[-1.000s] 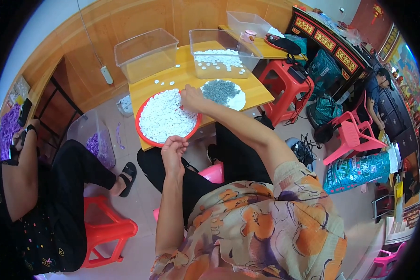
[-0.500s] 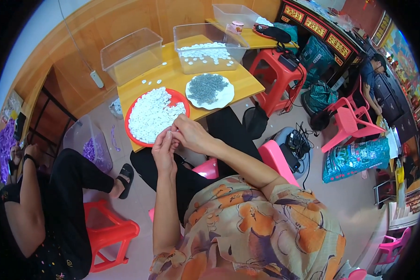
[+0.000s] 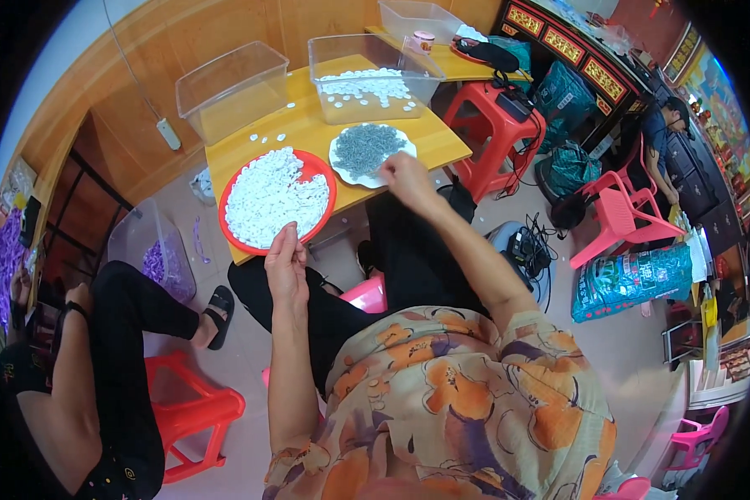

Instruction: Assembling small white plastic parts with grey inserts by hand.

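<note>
My left hand [image 3: 287,260] is raised at the near edge of a round red tray [image 3: 312,166], its thumb and fingers pinched together. Whatever lies between those fingertips is too small to make out. Heaped in the tray are many small white pieces [image 3: 267,204]. Just right of it stands a white plate [image 3: 363,179] with a scalloped rim, holding a pile of tiny grey pieces [image 3: 368,148]. My right hand [image 3: 409,181] reaches to the plate's right edge, fingers closed and bent toward the grey pile; their tips are partly hidden.
Two clear plastic bins [image 3: 233,93] stand at the back of the yellow wooden table [image 3: 225,158]; the right one holds white pieces. Several white pieces lie loose. A red stool [image 3: 496,137] stands to the right. At left sits a person [image 3: 117,333] beside a bin of purple strips [image 3: 160,265].
My hands were together in front of the red tray. The right one has moved away to the right, to the plate, while the left has dropped slightly and stays pinched.
</note>
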The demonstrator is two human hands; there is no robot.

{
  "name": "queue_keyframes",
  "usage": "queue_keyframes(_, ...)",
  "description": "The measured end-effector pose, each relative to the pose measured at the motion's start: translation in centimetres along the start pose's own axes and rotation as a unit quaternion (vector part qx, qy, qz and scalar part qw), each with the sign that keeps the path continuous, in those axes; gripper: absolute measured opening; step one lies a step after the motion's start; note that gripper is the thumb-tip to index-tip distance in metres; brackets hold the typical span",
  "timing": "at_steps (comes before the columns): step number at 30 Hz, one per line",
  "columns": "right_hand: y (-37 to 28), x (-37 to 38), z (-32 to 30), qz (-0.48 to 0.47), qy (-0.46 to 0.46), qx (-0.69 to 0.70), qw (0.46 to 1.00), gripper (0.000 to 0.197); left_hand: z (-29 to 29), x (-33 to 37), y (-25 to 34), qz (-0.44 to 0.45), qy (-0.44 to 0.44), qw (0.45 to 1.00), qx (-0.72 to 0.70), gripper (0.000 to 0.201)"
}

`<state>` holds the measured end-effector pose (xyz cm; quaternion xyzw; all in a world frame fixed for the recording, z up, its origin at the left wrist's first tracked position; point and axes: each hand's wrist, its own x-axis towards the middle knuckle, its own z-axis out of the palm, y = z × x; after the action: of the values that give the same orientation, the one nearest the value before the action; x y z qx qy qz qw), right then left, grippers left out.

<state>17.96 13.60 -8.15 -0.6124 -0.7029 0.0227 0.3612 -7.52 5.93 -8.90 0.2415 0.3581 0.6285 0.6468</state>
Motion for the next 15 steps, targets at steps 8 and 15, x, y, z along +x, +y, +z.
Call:
queue_keyframes(8,4.4,4.7,0.0,0.004,-0.054,-0.1,0.994,0.01,0.0,0.1,-0.4,-0.039,-0.058,0.996,-0.053,0.023)
queue_keyframes(15,4.7,5.6,1.5,0.009,-0.148,-0.169,0.974,0.015,0.0,-0.1,-0.4,-0.043,-0.055,0.996,-0.047,0.024)
